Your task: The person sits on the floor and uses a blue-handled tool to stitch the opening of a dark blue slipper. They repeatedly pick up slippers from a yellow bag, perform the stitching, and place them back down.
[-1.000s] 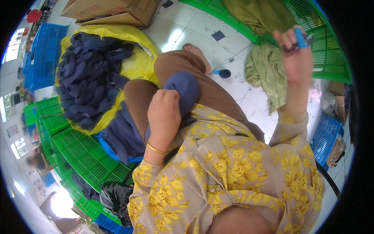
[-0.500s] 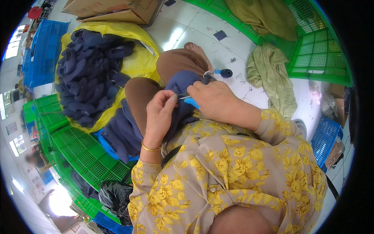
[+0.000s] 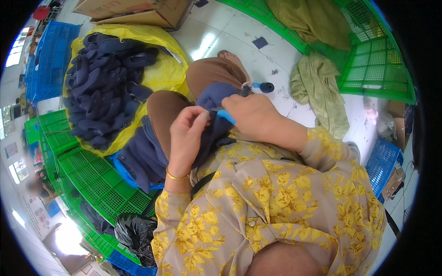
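My left hand (image 3: pixel 188 126) is raised over my lap, thumb and fingertips pinched together; anything between them is too small to make out. Closed around small thread snips (image 3: pixel 225 116) with a blue handle, my right hand (image 3: pixel 251 112) is just to the right of it. A short bit of metal blade shows beside the blue part. Below both hands a navy fabric piece (image 3: pixel 216 94) lies over my knee. More navy fabric pieces (image 3: pixel 140 154) are heaped along my left thigh.
A yellow sack (image 3: pixel 168 69) full of navy fabric pieces stands at the left. Green crates (image 3: pixel 99 184) flank me there, and another green crate (image 3: pixel 380 76) is at the far right. On the floor are a dark spool (image 3: pixel 267 87) and an olive cloth (image 3: pixel 317 87). A cardboard box (image 3: pixel 138 11) stands behind.
My left hand has moved slightly left and down, away from the snips. The snips' blade, pointing at the left fingertips before, now shows less. The right hand has barely moved.
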{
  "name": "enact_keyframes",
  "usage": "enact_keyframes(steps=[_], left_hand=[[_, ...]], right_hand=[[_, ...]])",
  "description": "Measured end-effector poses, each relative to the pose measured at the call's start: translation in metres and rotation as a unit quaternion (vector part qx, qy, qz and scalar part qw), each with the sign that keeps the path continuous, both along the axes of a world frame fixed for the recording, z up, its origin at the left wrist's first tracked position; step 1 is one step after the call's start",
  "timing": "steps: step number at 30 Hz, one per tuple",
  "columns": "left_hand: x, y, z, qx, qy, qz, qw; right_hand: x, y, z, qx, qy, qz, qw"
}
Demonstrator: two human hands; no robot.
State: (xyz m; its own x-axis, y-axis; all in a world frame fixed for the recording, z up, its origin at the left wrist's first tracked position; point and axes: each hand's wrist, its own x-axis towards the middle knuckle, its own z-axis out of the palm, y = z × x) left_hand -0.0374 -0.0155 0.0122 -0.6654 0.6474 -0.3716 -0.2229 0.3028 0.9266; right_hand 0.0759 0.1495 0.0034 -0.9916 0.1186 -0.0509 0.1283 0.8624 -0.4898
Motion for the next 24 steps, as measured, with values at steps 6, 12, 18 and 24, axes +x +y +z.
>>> enact_keyframes(steps=[6, 12, 18, 24], left_hand=[[-0.002, -0.029, 0.030, -0.100, 0.243, -0.178, 0.948], [0.014, -0.054, 0.049, -0.200, 0.485, -0.339, 0.781], [0.026, -0.086, 0.024, -0.200, 0.527, -0.299, 0.770], [-0.036, -0.166, 0.057, -0.317, 0.674, -0.018, 0.668]], right_hand=[[-0.004, 0.007, 0.014, -0.206, 0.093, -0.075, 0.971], [0.003, 0.020, -0.002, -0.206, 0.072, 0.035, 0.975], [0.015, 0.029, -0.009, -0.300, 0.036, -0.050, 0.952], [0.009, 0.042, -0.003, -0.332, 0.070, -0.164, 0.926]])
